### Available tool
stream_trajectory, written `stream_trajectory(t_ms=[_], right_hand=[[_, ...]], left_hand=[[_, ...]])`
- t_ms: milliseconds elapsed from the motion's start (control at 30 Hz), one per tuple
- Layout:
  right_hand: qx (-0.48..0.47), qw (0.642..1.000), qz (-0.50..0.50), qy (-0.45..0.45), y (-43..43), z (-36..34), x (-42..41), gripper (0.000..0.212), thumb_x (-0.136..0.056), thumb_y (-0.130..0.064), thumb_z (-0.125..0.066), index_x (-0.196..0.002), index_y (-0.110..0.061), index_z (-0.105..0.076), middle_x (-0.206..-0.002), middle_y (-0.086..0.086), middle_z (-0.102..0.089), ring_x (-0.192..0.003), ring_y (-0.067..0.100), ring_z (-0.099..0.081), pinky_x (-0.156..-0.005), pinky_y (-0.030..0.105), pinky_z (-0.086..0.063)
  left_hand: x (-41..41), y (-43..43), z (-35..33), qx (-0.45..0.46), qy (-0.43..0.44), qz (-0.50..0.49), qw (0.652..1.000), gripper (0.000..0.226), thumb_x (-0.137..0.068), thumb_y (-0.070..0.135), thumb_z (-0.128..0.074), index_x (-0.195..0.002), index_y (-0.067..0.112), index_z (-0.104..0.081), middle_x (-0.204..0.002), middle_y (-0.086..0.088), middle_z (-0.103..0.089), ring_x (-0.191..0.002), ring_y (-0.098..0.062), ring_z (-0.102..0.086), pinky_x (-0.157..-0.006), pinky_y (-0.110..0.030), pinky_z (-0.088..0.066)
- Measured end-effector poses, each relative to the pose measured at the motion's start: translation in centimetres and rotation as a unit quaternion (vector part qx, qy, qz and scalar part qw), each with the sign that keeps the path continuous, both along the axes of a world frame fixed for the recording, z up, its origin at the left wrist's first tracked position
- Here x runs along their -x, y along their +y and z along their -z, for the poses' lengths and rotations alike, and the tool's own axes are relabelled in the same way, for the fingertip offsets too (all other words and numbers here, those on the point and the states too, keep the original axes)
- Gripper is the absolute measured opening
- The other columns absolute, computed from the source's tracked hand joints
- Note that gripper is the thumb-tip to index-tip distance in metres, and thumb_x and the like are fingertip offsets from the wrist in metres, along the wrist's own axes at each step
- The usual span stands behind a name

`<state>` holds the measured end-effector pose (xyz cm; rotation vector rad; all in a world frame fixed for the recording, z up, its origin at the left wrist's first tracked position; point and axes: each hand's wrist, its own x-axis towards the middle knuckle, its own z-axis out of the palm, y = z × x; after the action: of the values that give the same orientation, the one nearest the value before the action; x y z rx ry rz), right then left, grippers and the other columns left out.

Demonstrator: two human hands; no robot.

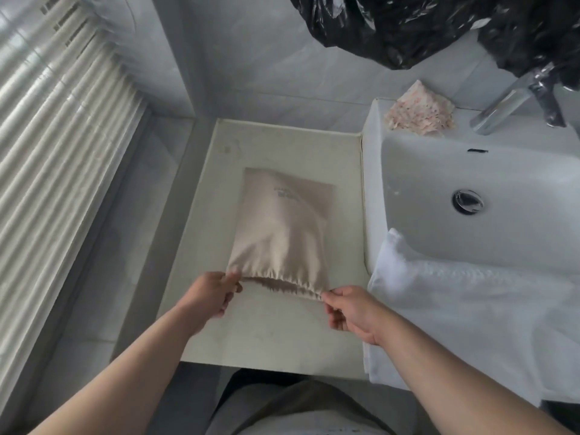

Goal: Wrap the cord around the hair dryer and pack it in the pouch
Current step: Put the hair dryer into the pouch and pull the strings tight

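Soft, cool daylight from the blinds (56, 127) at upper left, bright streaks on their slats, glare on the black plastic bag (439, 26) at upper right, faint shadows, slightly soft focus, wide-angle bending at frame edges

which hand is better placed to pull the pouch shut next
Neither clearly: left hand and right hand each pinch one end of the pouch mouth. Likely both pull outward together.

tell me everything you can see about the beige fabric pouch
The beige fabric pouch is a soft, matte drawstring bag with small dark print near its far end. It lies flat on the off-white counter left of the white sink, bulging slightly. Its gathered mouth faces the person, pinched at its corners by the left hand and right hand.
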<state>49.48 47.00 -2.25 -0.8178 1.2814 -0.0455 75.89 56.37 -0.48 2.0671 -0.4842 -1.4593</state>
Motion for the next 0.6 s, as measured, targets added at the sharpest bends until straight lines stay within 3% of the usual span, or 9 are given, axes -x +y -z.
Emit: stream_trajectory(t_ms=[133, 267, 367, 467, 600], right_hand=[[0.164, 0.978, -0.085, 0.094, -0.4, -1.1, 2.0, 0.034, -0.094, -0.023, -0.061, -0.08, 0.007, -0.065, -0.063, 0.006, -0.059, -0.051, 0.016, -0.051, -0.058, 0.029, -0.052], [0.274, 0.937, -0.162, 0.141, -0.5, -2.5, 3.4, 0.035, -0.094, -0.028, -0.059, -0.072, -0.002, -0.065, -0.062, 0.0, -0.063, -0.053, 0.016, -0.053, -0.059, 0.03, -0.049], [0.314, 0.918, -0.179, 0.163, -0.2, -2.9, 4.5, 0.031, -0.092, -0.028, -0.059, -0.073, -0.005, -0.068, -0.067, 0.004, -0.067, -0.06, 0.015, -0.058, -0.068, 0.038, -0.056], [0.334, 0.909, -0.153, 0.198, -0.1, -2.8, 6.7, 0.031, -0.09, -0.026, -0.058, -0.071, -0.003, -0.068, -0.068, 0.011, -0.068, -0.062, 0.02, -0.06, -0.069, 0.045, -0.057], [0.324, 0.909, -0.105, 0.242, -0.5, -2.3, 10.1, 0.029, -0.091, -0.025, -0.057, -0.069, -0.009, -0.069, -0.067, 0.005, -0.068, -0.066, 0.025, -0.065, -0.069, 0.048, -0.059]], left_hand=[[-0.1, 0.9, -0.4, 0.042, 0.005, 0.036, 0.998, 0.045, -0.101, 0.044, -0.047, -0.073, 0.008, -0.051, -0.056, 0.002, -0.034, -0.045, -0.011, -0.025, -0.047, -0.025, -0.019], [-0.2, 2.5, 0.3, 0.065, -0.016, 0.033, 0.997, 0.037, -0.101, 0.038, -0.049, -0.075, 0.012, -0.047, -0.06, 0.001, -0.035, -0.048, -0.011, -0.025, -0.049, -0.028, -0.019], [0.4, 3.7, 0.8, 0.07, -0.025, 0.006, 0.997, 0.035, -0.101, 0.034, -0.052, -0.075, 0.011, -0.051, -0.058, 0.002, -0.036, -0.049, -0.012, -0.026, -0.05, -0.028, -0.021], [0.3, 4.8, 1.2, 0.081, 0.011, -0.093, 0.992, 0.031, -0.101, 0.031, -0.053, -0.075, 0.014, -0.053, -0.06, 0.003, -0.037, -0.051, -0.013, -0.026, -0.051, -0.028, -0.021], [-0.4, 6.0, 2.2, 0.045, -0.08, -0.147, 0.985, 0.034, -0.097, 0.036, -0.057, -0.072, 0.014, -0.056, -0.064, -0.001, -0.042, -0.053, -0.017, -0.027, -0.053, -0.029, -0.023]])
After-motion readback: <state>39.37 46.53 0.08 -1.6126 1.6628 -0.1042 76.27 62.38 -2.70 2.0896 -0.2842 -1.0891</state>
